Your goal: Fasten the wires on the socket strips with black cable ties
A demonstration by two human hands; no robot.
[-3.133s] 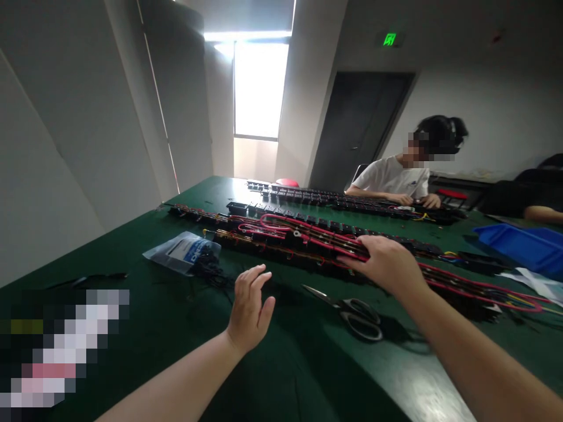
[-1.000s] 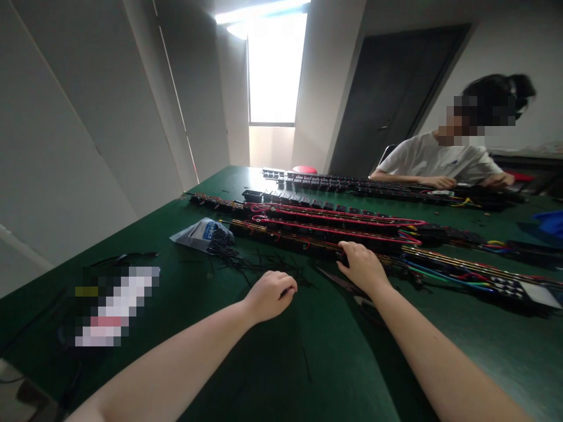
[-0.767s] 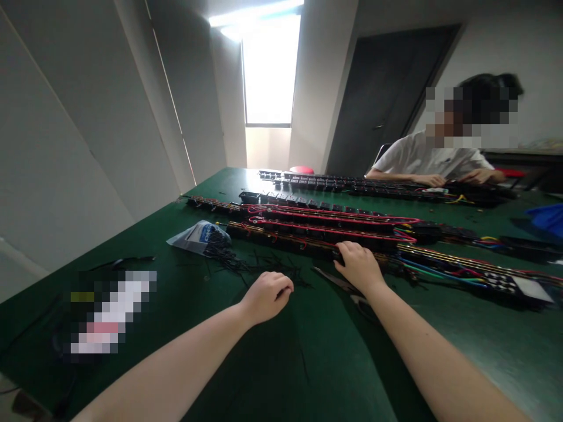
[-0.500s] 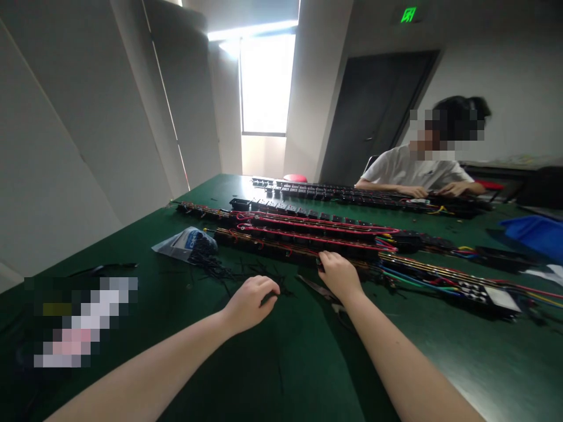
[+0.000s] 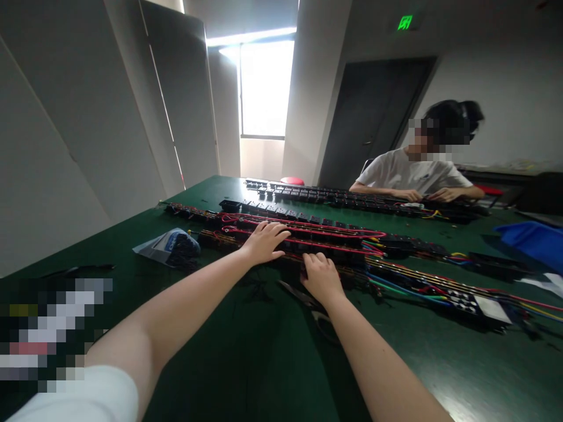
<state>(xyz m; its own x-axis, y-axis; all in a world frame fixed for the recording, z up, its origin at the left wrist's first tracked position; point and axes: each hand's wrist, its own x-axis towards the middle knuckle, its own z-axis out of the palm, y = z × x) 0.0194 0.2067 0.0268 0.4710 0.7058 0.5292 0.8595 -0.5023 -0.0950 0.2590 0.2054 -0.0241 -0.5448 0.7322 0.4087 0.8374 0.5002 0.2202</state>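
Note:
My left hand (image 5: 264,241) lies with its fingers spread over the nearer long black wired assembly (image 5: 329,249), by its red cables. Just to the right, my right hand (image 5: 321,275) is at the front edge of that same assembly, its fingers curled round the edge; what they hold is hidden. A pair of scissors (image 5: 308,300) lies on the green table (image 5: 246,363), left of my right wrist. The clear plastic bag (image 5: 165,247) of black ties rests to the left of my left hand. Blue and green cables (image 5: 404,287) run off to the right.
Another long black assembly (image 5: 308,196) lies farther back, where a person (image 5: 409,170) in a white shirt sits with both hands at it. Blue material (image 5: 532,240) lies at the right. A blurred-out object (image 5: 57,322) is at the left.
My left hand has moved forward from above the table onto the assembly, and its fingers have spread. My right hand stays at the assembly's edge. The view has shifted slightly.

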